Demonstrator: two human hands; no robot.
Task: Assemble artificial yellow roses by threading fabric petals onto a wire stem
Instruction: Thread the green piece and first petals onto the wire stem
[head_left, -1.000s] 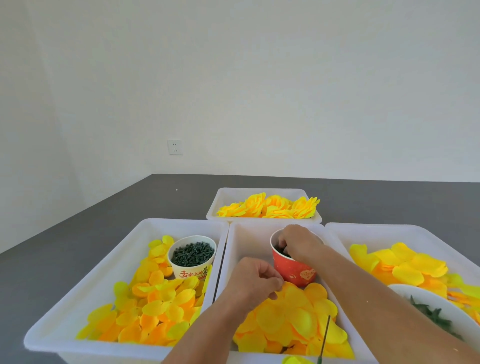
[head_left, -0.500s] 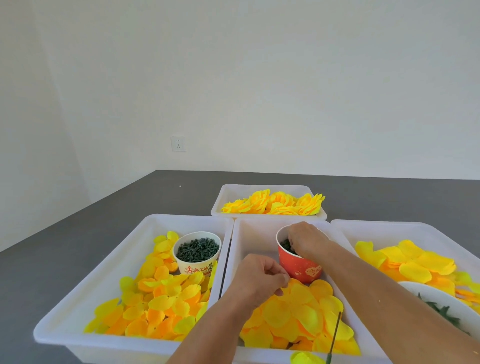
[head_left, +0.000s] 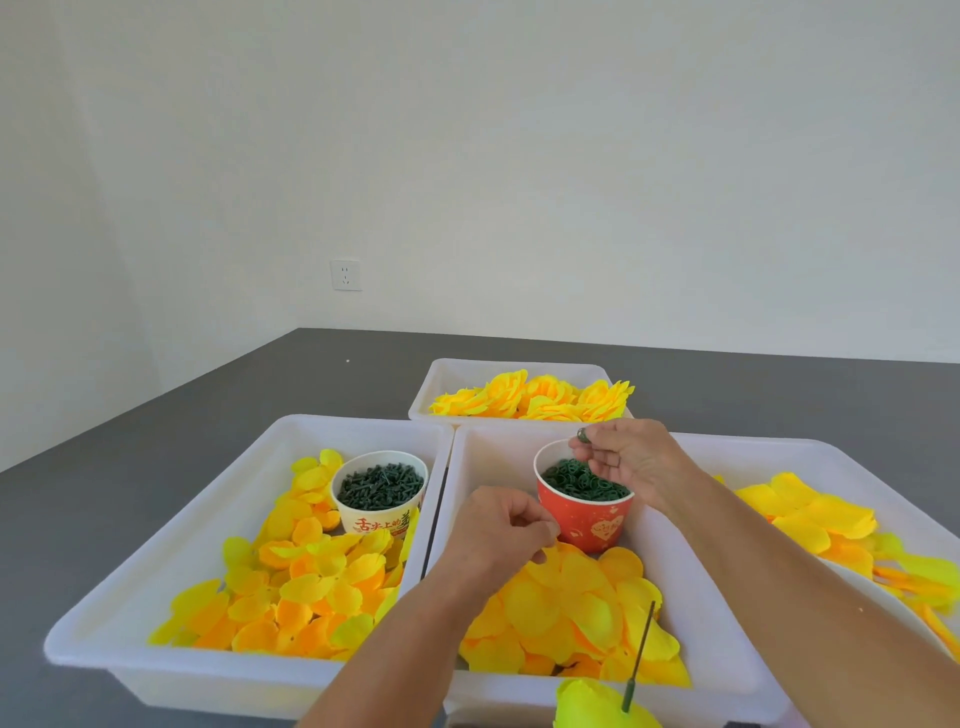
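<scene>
My right hand (head_left: 631, 462) hovers over a red paper cup (head_left: 584, 517) of small green rings and pinches one green ring (head_left: 583, 435) between thumb and fingertip. My left hand (head_left: 501, 535) reaches into the middle white tray (head_left: 483, 452), its fingertips pinching at a yellow fabric petal (head_left: 550, 566) on top of the petal pile. At the bottom edge a thin green wire stem (head_left: 640, 657) stands up out of a yellow-green petal piece (head_left: 592, 701).
The left white tray (head_left: 171, 545) holds smaller yellow and orange petals and a cream cup (head_left: 382, 493) of dark green pieces. A right tray (head_left: 841, 457) holds larger petals. A far tray (head_left: 441, 379) holds finished yellow roses (head_left: 535, 397). All sit on a dark grey table.
My right hand has lifted out of the red cup with a green ring pinched in its fingers. My left hand stays on the petals in the middle tray.
</scene>
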